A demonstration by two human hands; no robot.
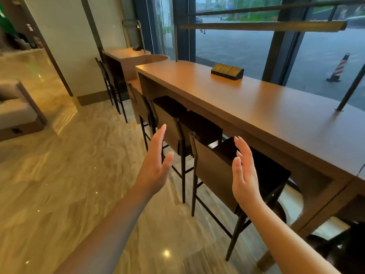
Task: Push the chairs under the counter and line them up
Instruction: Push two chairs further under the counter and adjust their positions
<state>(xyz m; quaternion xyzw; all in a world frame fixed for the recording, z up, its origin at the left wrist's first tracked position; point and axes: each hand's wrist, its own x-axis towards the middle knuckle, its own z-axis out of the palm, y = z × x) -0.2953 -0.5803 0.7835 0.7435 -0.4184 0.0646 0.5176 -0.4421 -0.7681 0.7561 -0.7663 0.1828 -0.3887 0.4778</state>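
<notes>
Both grips are open and empty: the left hand and the right hand are raised with fingers extended and palms facing each other, touching nothing. Between and beyond them stands the nearest chair, its brown backrest toward the person and its dark seat tucked under the edge of the wooden worktop. A second chair stands just beside it, seat likewise under the worktop, and a third chair sits at the far end of the row. Two further chairs stand at a separate lower worktop near the wall. A small dark box rests on the main worktop by the window.
</notes>
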